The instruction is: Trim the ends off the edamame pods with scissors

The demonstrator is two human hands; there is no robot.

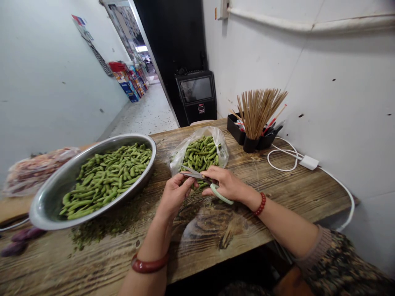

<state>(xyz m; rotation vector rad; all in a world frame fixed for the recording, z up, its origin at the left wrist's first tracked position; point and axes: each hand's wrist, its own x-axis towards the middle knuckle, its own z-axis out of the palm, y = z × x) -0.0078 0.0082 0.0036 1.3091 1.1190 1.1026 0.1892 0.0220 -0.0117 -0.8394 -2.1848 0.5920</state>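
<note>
My right hand (pixel 224 183) is closed around a pair of scissors (pixel 220 194) with pale green handles. Their blades are parted and point left, over the fingertips of my left hand (pixel 176 191). That hand is pinched on a green edamame pod, mostly hidden by the fingers and blades. Just beyond both hands, a clear plastic bag (pixel 222 153) stands open with many edamame pods (pixel 202 150) in it. To the left, a large metal basin (pixel 46 213) holds a heap of edamame pods (pixel 108 174).
Green trimmings (pixel 101 228) are scattered on the wooden table (pixel 197 250) below the basin. A black holder (pixel 236 129) with many wooden skewers (pixel 257 111) stands at the back right, near a white cable (pixel 280 168). Bagged meat (pixel 37 170) lies far left, with purple items (pixel 21 240) nearer.
</note>
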